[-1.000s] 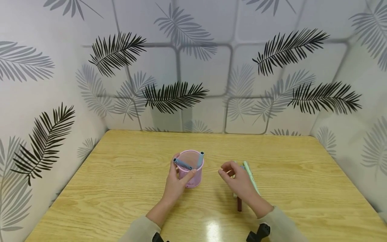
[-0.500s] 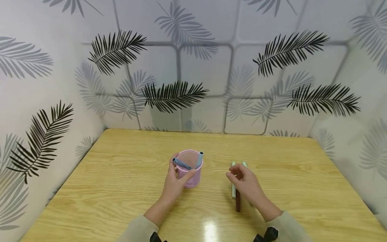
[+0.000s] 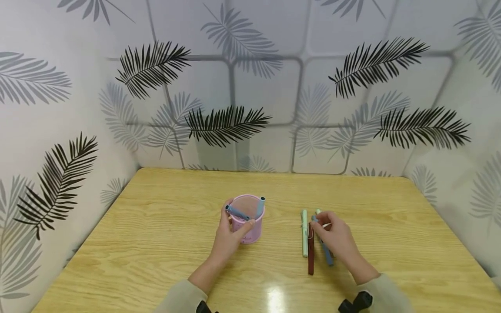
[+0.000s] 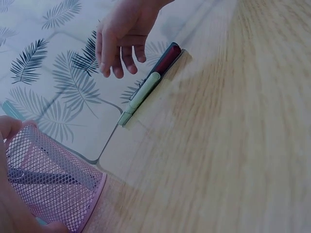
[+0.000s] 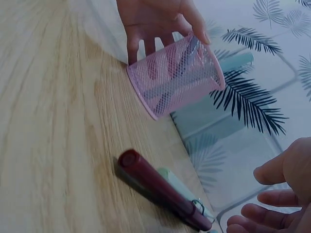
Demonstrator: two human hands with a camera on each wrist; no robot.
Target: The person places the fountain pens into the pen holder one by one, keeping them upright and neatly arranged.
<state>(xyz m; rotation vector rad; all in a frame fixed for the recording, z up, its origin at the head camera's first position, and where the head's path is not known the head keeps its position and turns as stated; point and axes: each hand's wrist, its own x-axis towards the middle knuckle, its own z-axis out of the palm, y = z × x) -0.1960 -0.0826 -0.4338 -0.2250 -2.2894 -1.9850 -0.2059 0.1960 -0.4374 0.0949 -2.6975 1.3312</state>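
Observation:
My left hand (image 3: 231,234) holds a pink mesh pen cup (image 3: 250,233) standing on the table, its thumb on the near side of the rim. Two blue pens (image 3: 238,212) lean inside the cup. My right hand (image 3: 336,232) is over the pens on the right, fingers bent and nothing visible between them; the right wrist view shows its fingers apart. Under or beside it lie a blue pen (image 3: 327,254) and a second light green pen (image 3: 318,211), partly covered. Left of these, a light green pen (image 3: 305,237) lies beside a dark red pen (image 3: 311,256).
The wood-grain table (image 3: 176,208) reaches back to a wall (image 3: 266,148) with leaf patterns. Similar panels stand at both sides. Glare (image 3: 275,300) shows near the front of the table.
My right hand has moved rightward, from left of the pens to over the blue one, uncovering the green and dark red pens. My left hand keeps its hold on the pen cup.

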